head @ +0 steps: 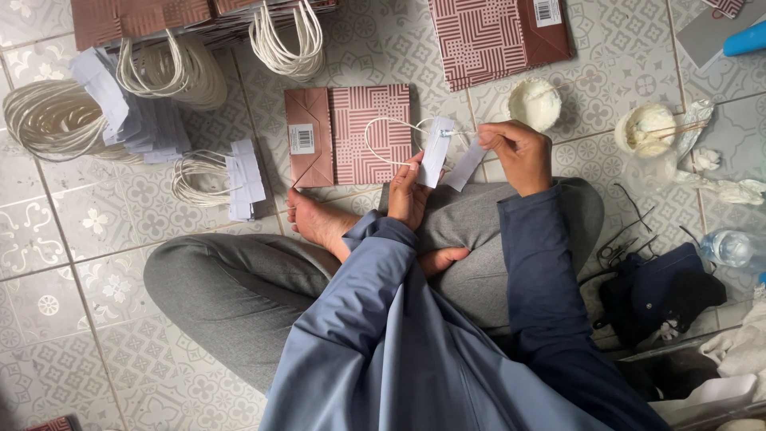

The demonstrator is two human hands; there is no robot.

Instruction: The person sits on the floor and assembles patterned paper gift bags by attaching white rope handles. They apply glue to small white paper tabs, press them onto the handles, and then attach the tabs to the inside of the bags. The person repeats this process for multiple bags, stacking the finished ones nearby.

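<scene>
Both hands, left (408, 191) and right (519, 156), pinch white paper strips (435, 162) on a cord handle (383, 136).

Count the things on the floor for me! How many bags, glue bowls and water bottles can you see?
Flat patterned paper bags lying singly: 2
White glue bowls: 2
Water bottles: 1
Total: 5
A stack of more bags sits at the top left; its number cannot be told.

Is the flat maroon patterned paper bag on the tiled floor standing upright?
No, the flat maroon patterned paper bag lies folded flat on the tiled floor.
</scene>
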